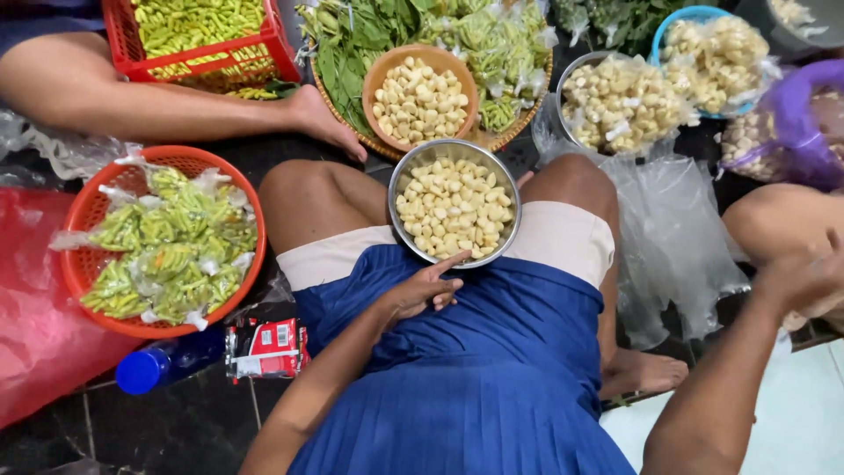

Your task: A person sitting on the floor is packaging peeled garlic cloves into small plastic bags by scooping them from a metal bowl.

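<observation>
Steel bowl (454, 211) of garlic: left hand (422, 290) loosely curled, fingertip touching its rim; right hand (804, 277) blurred, grip unclear

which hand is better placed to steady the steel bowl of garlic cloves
Probably the left hand: its fingertips are at the steel bowl's near rim. The right hand is blurred, far off at the frame's right edge.

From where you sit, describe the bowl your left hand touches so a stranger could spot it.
Start at the blue skirt across the lap. Between the knees rests a round metal bowl of peeled garlic cloves, the left hand at its near rim. Unlike the orange bowl beyond, it is shiny steel.
</observation>
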